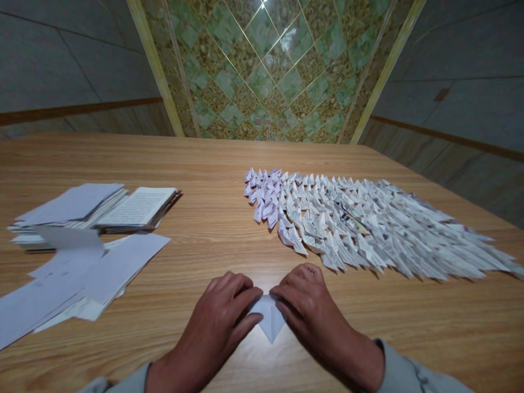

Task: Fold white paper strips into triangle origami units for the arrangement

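Observation:
A small folded sheet of white paper [271,323] lies on the table near its front edge, its pointed end toward me and a crease down its middle. My left hand [229,308] pinches its left side between thumb and fingers. On the other side, my right hand [303,300] grips the right edge the same way. The fingers of both hands cover the paper's upper corners. Beyond my right hand stand rows of folded paper boats [347,224], mostly printed white, with a lilac group [264,194] at their left end.
The wooden table [204,158] reaches back toward a tiled wall [262,71]. At the left are loose white sheets [131,259], a stack of paper [77,202] and a printed booklet or page stack [139,206].

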`<state>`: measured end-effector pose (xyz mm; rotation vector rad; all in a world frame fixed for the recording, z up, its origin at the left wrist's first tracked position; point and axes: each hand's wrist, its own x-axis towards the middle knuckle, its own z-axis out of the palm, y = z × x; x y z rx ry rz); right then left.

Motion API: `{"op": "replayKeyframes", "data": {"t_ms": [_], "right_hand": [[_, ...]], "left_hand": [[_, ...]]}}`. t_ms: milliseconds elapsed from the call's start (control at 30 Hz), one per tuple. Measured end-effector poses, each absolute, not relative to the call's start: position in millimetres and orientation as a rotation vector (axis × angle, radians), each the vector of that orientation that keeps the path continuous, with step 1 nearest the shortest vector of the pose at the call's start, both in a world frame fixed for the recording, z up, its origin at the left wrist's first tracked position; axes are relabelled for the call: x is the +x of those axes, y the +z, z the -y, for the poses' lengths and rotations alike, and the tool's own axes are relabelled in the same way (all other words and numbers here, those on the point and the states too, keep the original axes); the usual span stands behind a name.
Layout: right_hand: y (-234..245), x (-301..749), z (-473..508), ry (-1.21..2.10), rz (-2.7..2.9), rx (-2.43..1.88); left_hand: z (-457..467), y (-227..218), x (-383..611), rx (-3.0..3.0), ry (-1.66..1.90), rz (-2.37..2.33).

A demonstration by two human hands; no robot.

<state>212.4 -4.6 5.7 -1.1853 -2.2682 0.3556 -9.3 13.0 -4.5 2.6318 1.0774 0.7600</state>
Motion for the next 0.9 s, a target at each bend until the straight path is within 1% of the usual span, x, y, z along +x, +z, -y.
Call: {"op": "replayKeyframes", "data": {"t_ms": [333,667,900], "right_hand": [[5.4,212.9,4.6,0.28,2.272,-1.174],[4.3,214.0,5.9,0.358,2.294,-1.204],[-0.5,209.3,4.6,0.227,2.328,-1.204]], "left_hand": [[-9.5,-5.4,-9.2,2.692,0.787,-1.046],[-9.8,-6.5,-8.2,2.634,0.758,-0.988],[-11.8,-7.8,-6.8,2.59,0.703,-0.986]]}}
